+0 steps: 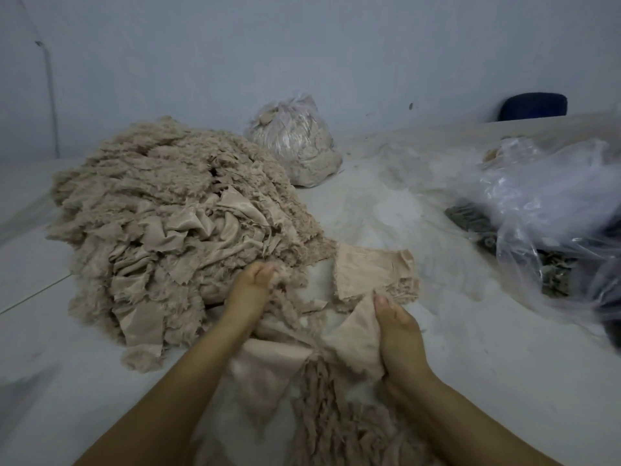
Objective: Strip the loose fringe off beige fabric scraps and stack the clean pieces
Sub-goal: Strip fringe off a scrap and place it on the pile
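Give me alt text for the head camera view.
Two bare hands work beige fabric scraps: the right hand grips a scrap, the left hand pulls fringe beside a large scrap pile. Plastic bags sit behind.

Beige fabric scraps (168, 223), clear plastic bags (544, 196), a white table (470, 348), perhaps a navy chair (533, 105).

Two bare forearms, entering from the lower edge. No sleeves, bare up to the frame's edge. Left hand (250, 290) and right hand (398, 334) ungloved. Short, plain fingernails visible on thumb tips.
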`<state>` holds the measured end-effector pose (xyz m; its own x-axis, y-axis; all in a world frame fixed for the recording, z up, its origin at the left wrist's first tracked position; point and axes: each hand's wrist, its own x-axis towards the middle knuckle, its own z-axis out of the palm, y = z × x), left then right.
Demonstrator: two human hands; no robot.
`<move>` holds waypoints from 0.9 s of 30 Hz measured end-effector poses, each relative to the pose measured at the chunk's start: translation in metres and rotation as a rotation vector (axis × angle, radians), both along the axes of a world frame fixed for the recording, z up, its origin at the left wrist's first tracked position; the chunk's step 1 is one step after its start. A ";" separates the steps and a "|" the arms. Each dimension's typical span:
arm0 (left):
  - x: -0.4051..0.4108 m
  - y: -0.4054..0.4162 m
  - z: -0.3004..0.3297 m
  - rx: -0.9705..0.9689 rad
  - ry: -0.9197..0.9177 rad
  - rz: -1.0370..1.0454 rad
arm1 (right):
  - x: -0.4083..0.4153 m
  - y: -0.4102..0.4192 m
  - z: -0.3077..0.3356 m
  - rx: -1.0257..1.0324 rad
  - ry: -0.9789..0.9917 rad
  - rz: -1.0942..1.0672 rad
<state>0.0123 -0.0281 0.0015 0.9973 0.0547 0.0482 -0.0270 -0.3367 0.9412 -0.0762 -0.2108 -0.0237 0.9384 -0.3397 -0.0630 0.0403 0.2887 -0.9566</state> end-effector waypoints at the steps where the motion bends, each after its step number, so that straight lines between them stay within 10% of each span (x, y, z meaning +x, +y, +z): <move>1: 0.002 0.007 0.000 0.033 -0.005 -0.098 | 0.000 -0.006 -0.001 -0.004 -0.013 0.003; 6: -0.020 -0.014 0.008 0.271 -0.115 -0.447 | -0.001 -0.004 0.008 -0.114 -0.025 0.080; 13: -0.053 -0.062 0.017 -0.268 0.097 -0.585 | 0.003 -0.003 0.017 -0.309 -0.046 0.023; 21: -0.052 -0.059 0.018 -0.289 0.198 -0.563 | 0.007 -0.016 0.004 -0.392 0.010 -0.128; 27: -0.045 -0.050 0.027 -0.248 0.274 -0.701 | 0.001 -0.018 0.019 -0.252 0.000 0.283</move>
<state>-0.0331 -0.0777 0.0283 0.7782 -0.6133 -0.1353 0.0884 -0.1063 0.9904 -0.0750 -0.2288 -0.0046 0.9973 -0.0721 -0.0102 -0.0070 0.0443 -0.9990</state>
